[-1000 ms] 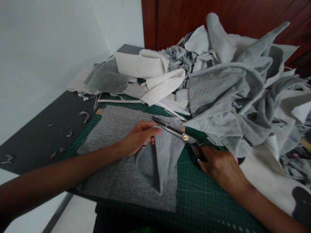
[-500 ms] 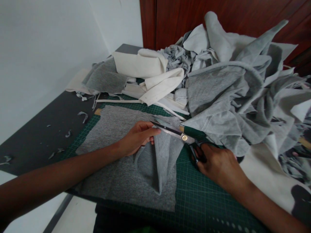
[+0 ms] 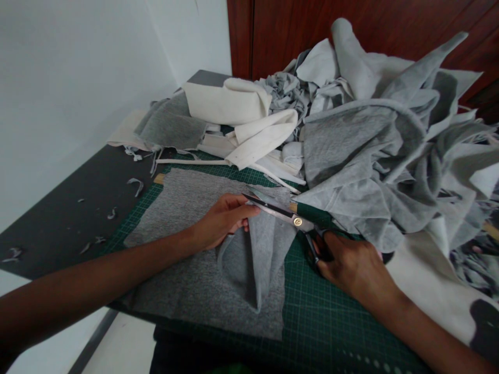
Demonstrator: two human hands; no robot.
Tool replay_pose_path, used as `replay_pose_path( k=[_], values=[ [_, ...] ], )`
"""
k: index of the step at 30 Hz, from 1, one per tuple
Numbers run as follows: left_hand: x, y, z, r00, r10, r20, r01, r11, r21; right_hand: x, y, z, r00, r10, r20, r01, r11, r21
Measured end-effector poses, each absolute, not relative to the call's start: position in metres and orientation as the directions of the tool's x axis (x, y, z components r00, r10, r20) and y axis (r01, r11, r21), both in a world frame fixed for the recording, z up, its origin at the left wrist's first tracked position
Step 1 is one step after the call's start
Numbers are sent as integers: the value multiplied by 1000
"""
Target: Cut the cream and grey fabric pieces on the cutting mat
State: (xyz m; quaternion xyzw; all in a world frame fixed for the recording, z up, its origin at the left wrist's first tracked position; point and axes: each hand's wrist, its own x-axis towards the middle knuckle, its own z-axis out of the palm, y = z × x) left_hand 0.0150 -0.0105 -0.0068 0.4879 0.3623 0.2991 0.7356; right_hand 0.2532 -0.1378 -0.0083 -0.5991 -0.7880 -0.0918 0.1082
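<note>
My left hand (image 3: 228, 217) pinches a raised edge of grey knit fabric (image 3: 187, 298), fingers closed on it. Below that hand, part of the cloth hangs folded into a loose pocket, while the rest lies flat. My right hand (image 3: 353, 259) grips the black handles of a pair of scissors (image 3: 297, 222). The blades are parted and point left, their tips close to my left fingertips at the fabric's edge. Whether the blades are biting into the cloth is hard to make out. Under the fabric lies a green gridded cutting mat (image 3: 323, 306).
A large heap of grey fabric pieces (image 3: 351, 140) fills the back right. Folded cream cloth (image 3: 226, 106) and narrow strips lie behind the mat. Small scraps (image 3: 135, 186) dot the dark tabletop (image 3: 78, 208) at left. A white wall (image 3: 78, 62) and a red-brown wooden panel (image 3: 292, 31) border the table.
The whole view has shifted slightly, with everything appearing a little further right. Hands, scissors and fabric keep the same positions relative to one another.
</note>
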Motion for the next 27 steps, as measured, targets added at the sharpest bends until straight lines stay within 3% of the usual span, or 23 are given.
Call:
replay_pose_path(
  k=[16, 23, 27],
  values=[
    [15, -11, -3, 558, 784, -272, -39, 352, 935, 256, -137, -10, -297, 912, 284, 954, 294, 55],
    [13, -10, -7, 505, 822, -264, -8, 310, 951, 261, -131, -14, -108, 971, 213, 985, 134, -112],
    [14, -10, -5, 512, 823, -246, -35, 306, 951, 259, -131, -12, -118, 963, 241, 982, 150, -117]
  ],
)
